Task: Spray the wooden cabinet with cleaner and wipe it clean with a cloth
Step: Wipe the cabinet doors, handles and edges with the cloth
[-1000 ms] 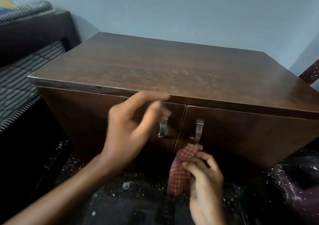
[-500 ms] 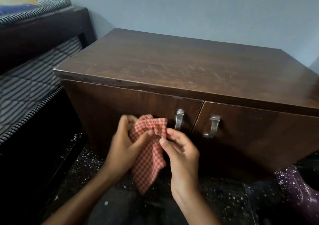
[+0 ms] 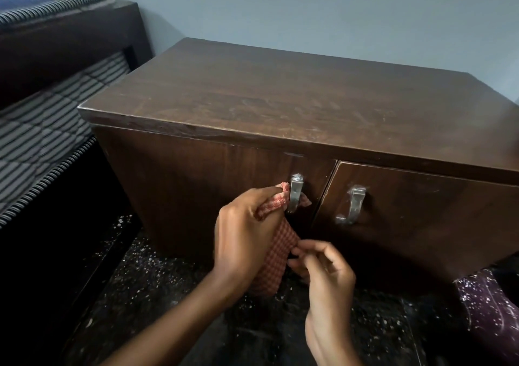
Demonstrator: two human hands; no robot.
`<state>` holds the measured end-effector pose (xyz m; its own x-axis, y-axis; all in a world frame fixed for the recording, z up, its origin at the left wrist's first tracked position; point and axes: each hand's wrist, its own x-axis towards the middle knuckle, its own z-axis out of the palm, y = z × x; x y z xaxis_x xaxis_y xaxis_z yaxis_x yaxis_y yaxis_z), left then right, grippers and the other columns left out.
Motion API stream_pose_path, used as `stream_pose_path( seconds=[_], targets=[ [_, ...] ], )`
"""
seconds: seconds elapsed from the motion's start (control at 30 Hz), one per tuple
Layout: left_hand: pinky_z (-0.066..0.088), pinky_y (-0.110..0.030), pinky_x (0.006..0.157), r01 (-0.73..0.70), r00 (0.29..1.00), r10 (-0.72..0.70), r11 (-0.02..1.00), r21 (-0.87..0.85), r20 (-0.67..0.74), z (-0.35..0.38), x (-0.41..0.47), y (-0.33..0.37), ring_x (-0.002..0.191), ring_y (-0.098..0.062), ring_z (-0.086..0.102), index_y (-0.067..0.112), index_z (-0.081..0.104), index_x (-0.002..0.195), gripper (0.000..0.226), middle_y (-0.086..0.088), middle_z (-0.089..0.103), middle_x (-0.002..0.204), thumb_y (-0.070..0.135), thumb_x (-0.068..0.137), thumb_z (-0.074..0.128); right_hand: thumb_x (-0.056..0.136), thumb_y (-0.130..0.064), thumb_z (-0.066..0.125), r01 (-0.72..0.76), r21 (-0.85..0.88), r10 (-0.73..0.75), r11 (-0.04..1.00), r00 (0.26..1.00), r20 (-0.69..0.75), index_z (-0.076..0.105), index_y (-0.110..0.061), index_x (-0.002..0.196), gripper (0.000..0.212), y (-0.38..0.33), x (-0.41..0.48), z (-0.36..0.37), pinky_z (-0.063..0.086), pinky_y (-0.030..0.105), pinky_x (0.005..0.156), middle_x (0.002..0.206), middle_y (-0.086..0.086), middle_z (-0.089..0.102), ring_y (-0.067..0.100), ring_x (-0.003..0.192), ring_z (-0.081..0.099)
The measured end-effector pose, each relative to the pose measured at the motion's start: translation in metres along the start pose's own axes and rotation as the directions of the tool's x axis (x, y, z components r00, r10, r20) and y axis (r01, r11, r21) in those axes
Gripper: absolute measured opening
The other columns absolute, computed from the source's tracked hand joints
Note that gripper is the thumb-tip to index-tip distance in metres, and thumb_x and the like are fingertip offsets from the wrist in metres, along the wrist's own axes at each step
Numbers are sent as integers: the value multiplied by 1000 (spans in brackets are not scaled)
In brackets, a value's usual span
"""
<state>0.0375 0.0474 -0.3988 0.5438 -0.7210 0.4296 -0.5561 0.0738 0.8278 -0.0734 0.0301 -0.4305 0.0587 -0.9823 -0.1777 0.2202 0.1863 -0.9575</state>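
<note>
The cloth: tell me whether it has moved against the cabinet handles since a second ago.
Yes. The cloth has shifted up and left, from under the right handle to the left handle.

Striped mattress [image 3: 42, 130] on a dark bed frame [image 3: 70, 37] at left — speckled black floor [image 3: 157, 281], plain blue-grey wall [image 3: 309, 9] behind.

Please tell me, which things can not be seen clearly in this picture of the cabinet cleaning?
Head view only:
- Cloth: its middle is hidden under the left hand.
- Left door handle: cloth passes behind it, contact unclear.
- Cabinet: right end cut off by the frame edge.
- Spray cleaner: nowhere in view.
- Right hand: its grip on the cloth's lower part is blurred.
</note>
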Motion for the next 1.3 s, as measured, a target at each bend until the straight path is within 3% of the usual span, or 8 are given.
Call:
stream_pose_path(
  seconds=[0.17,0.27,0.37,0.5,0.73,1.03,1.2,1.3],
  targets=[
    [55,-31,74,330,942,-274,868,-371,195,0,-8,5,83,-11,68,26,70,98,23,4,72,88,9,83,67,85,10,50,-43,23,43,999,999,-7,64,-2,71,23,2,3,-6,49,19,52,71,16,66,17,63,60],
    [55,-28,68,520,853,-404,609,-599,330,-1,-6,7,78,-17,67,16,70,97,18,-7,72,88,10,80,66,86,12,48,-48,34,48,998,999,10,65,-8,66,32,6,2,-10,50,29,62,66,8,67,17,65,63],
    [54,-25,67,576,814,-425,498,-648,397,-1,-4,6,77,-17,66,12,69,101,28,-9,71,91,19,75,65,86,-2,53,184,-143,-173,973,981,84,70,-23,78,28,6,-2,-14,51,28,79,84,-4,71,13,85,65],
    [53,-24,67,520,852,-399,577,-630,338,4,-5,2,78,-15,66,16,69,96,21,-7,71,89,17,76,64,86,-10,45,656,-408,-594,635,752,286,59,-24,120,40,-5,11,-18,44,13,81,96,-12,59,7,92,57],
    [54,-23,71,408,912,-328,663,-628,246,5,-5,0,86,-16,68,15,71,96,23,-7,73,94,17,74,66,87,-14,32,738,-611,-608,286,633,479,28,-28,142,57,4,27,-12,46,16,69,101,-2,52,8,83,55],
    [54,-23,75,421,906,-306,575,-701,293,7,-6,-3,95,-19,68,13,71,104,29,-8,73,102,12,76,65,83,-2,39,694,-482,-421,534,713,561,6,-59,137,85,11,25,-10,34,0,83,106,-6,43,-9,98,46],
    [47,-14,82,201,979,-161,867,-456,126,10,-12,-10,99,-5,63,21,70,104,29,3,68,100,4,81,66,87,-16,55,678,-655,-366,334,733,573,-21,-66,128,99,19,21,-7,52,38,71,131,-2,51,22,103,60],
    [44,-10,76,88,995,-74,961,-262,62,10,-13,-17,89,-2,62,21,70,105,31,6,64,91,3,80,69,80,-10,55,656,-681,-311,326,754,578,-24,-67,125,107,25,20,-13,48,31,63,128,-3,57,26,95,64]
  ],
)
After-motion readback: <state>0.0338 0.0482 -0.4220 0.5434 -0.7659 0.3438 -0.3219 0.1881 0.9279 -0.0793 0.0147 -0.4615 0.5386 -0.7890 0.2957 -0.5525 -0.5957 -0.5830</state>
